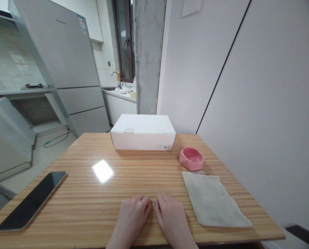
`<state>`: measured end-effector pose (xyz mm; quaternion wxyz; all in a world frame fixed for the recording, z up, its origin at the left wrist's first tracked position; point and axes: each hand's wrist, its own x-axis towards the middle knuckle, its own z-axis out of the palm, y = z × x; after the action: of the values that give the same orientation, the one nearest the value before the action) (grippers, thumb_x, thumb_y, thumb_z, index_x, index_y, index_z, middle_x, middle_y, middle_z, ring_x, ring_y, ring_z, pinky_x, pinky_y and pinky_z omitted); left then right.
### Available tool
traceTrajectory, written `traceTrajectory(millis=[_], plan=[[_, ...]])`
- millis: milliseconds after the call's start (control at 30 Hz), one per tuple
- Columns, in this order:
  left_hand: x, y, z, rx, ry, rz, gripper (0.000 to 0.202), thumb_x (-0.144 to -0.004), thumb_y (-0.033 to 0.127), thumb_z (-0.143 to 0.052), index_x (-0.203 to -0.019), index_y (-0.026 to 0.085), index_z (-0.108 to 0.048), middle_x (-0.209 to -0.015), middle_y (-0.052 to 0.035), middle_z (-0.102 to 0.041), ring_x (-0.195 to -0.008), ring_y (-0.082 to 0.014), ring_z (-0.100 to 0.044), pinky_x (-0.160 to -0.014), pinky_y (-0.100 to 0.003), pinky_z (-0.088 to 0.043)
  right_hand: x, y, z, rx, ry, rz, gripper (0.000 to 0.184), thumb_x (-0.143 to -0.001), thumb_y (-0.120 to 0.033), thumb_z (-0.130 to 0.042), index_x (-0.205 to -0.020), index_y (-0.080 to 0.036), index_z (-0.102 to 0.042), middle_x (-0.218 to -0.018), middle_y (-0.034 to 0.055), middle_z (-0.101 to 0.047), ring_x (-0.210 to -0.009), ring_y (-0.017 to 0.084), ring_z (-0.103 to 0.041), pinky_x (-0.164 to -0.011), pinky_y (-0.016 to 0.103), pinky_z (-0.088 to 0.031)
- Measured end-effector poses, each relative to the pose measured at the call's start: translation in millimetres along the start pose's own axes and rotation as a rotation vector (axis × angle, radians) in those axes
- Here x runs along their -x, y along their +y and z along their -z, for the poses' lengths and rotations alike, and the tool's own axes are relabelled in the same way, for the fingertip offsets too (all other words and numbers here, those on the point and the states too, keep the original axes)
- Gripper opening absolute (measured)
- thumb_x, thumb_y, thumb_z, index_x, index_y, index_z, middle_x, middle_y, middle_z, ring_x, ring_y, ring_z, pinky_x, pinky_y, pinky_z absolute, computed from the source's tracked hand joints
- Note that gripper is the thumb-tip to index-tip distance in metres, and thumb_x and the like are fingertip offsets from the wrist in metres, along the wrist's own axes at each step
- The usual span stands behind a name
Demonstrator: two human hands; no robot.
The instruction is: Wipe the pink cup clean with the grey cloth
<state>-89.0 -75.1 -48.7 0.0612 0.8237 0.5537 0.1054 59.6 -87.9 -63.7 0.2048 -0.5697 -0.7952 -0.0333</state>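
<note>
Left grip and right grip are resting spread and empty on the striped wooden desk, fingertips nearly meeting, while a flat pale grey cloth is lying just to their right.

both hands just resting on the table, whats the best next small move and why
Probably slide the right hand a little rightward onto the grey cloth. It lies flat just beside that hand, closer than the white cardboard box or the pink dish, and the hand is empty, resting on the wooden table, so nothing needs setting down first.
</note>
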Motion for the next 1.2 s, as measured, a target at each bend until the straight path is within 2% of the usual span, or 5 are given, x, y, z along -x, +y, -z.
traceTrajectory(millis=[700,1200], plan=[[-0.2,0.1,0.6,0.008,-0.014,0.017,0.027,-0.091,0.019,-0.042,-0.076,0.022,-0.064,-0.076,-0.0017,-0.068,-0.072,-0.0198,-0.065,-0.061,-0.027,-0.042,1.2,1.1,-2.3,-0.034,-0.020,-0.017,0.017,-0.089,-0.014,-0.041,-0.076,-0.023,-0.047,-0.072,-0.0001,-0.057,-0.065,0.018,-0.054,-0.060,0.029,-0.025],[1.0,0.0,0.0,0.007,0.001,0.024,0.028,-0.091,0.020,-0.041,-0.075,0.022,-0.064,-0.075,-0.0020,-0.068,-0.071,-0.0200,-0.065,-0.060,-0.027,-0.040,0.5,1.0,-1.5,-0.043,-0.029,-0.019,0.019,-0.089,-0.013,-0.041,-0.075,-0.022,-0.049,-0.072,0.0003,-0.058,-0.066,0.018,-0.055,-0.060,0.029,-0.027]])
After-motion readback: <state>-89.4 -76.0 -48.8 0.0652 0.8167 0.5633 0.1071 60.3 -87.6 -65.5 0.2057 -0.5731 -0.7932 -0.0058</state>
